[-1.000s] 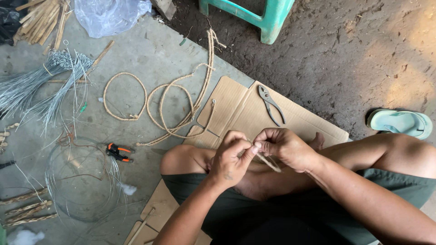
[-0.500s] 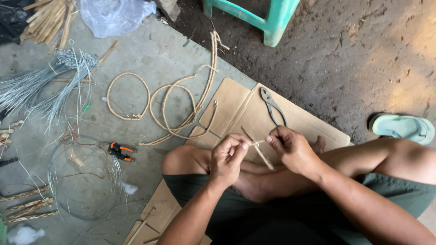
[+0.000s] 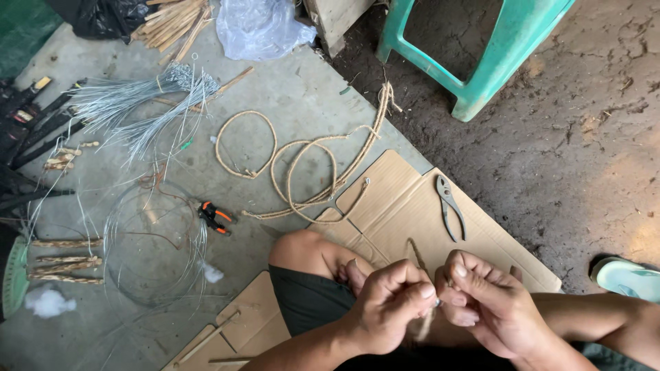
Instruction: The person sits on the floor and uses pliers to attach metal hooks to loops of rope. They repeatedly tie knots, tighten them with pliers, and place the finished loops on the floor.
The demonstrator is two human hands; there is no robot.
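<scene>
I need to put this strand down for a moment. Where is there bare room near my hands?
Bare cardboard lies between the pliers and the rope rings. Bare dirt floor lies right of the pliers, below the green stool. The wire coil side is crowded.

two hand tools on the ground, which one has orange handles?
The small cutters on the concrete beside the wire coil. The pliers on the cardboard are bare grey metal.

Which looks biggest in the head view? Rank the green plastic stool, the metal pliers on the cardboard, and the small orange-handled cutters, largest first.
1. Green plastic stool, only partly in frame
2. Metal pliers
3. Orange-handled cutters

All sit on the ground at a similar distance, so nearness hardly skews this.
</scene>
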